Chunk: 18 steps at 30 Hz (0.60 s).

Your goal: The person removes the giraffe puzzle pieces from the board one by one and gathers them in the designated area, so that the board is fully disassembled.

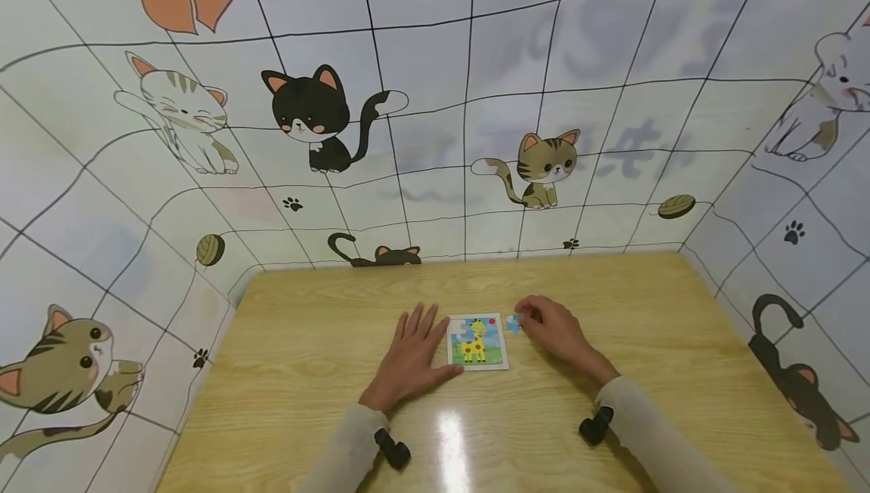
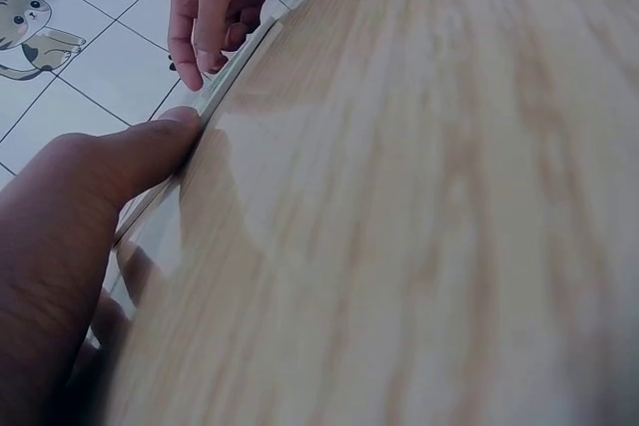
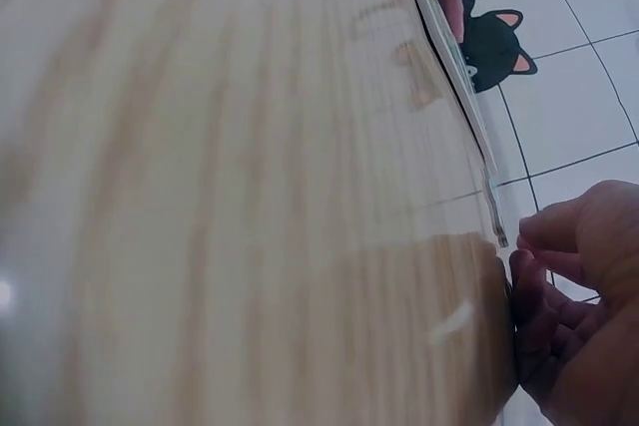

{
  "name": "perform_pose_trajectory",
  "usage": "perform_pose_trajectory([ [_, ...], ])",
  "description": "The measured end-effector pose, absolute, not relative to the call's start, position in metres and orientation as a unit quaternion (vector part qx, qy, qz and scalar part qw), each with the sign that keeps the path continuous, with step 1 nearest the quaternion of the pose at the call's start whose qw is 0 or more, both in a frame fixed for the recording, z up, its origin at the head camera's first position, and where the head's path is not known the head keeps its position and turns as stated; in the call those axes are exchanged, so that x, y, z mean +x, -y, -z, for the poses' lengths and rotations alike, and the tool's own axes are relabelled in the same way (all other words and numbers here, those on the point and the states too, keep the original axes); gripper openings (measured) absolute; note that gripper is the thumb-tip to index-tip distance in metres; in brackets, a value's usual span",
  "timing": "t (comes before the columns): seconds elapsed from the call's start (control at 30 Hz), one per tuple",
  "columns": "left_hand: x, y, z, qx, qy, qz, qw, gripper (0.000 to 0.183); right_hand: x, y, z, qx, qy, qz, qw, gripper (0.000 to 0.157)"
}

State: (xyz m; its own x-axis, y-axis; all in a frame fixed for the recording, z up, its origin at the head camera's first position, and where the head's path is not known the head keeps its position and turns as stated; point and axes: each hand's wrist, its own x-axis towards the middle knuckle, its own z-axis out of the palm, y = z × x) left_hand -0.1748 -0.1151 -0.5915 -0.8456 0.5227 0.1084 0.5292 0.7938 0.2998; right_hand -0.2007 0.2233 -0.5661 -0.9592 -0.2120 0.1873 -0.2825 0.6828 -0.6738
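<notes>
A small square jigsaw puzzle [image 1: 477, 341] with a giraffe picture and a white border lies flat on the table. A pale knobbed patch shows at its upper left. My left hand [image 1: 411, 357] lies palm down along the puzzle's left side, fingers spread. Its thumb [image 2: 160, 147] rests at the near left corner of the border. Just beyond the puzzle's right side is a loose blue-and-white puzzle piece [image 1: 512, 323]. My right hand [image 1: 557, 333] pinches this piece at its right edge, the fingers curled and the fingertips partly covering it.
The wooden table [image 1: 306, 402] runs back to a wall [image 1: 435, 138] printed with cats and grid lines, with similar walls at left and right. A dark wrist camera [image 1: 393, 449] sits on the left sleeve, another [image 1: 596, 426] on the right.
</notes>
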Motion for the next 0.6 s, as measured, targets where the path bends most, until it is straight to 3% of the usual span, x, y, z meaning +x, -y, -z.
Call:
perform_pose_trajectory([
  [0.6, -0.177, 0.116, 0.598, -0.267, 0.951, 0.157, -0.001, 0.103, -0.199, -0.199, 0.550, 0.165, 0.892, -0.419, 0.021, 0.015],
])
